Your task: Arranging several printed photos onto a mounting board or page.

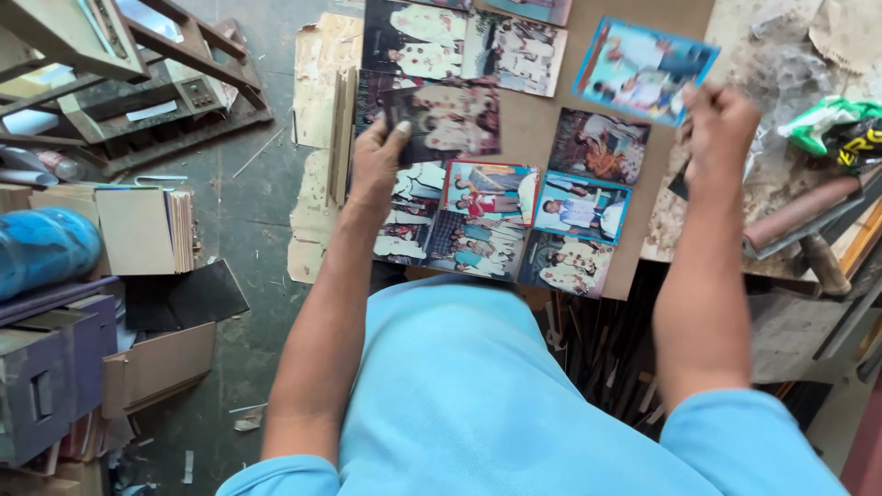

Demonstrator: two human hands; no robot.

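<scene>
A brown board point(542, 119) lies in front of me with several colour photo prints point(487, 216) laid on it in rows. My left hand point(378, 161) grips a dark photo print point(446, 119) by its left edge, held over the board's upper left. My right hand point(718, 129) is raised at the board's right side and pinches the corner of a blue-bordered photo print point(643, 69), which hangs tilted above the board. I wear a light blue shirt point(478, 395).
A worktable point(781, 184) at the right carries a hammer point(799, 220), crumpled plastic and a green packet point(827, 124). On the floor at left stand stacked boards point(147, 230), a blue bundle point(46, 248), cardboard boxes and a wooden frame structure point(138, 64).
</scene>
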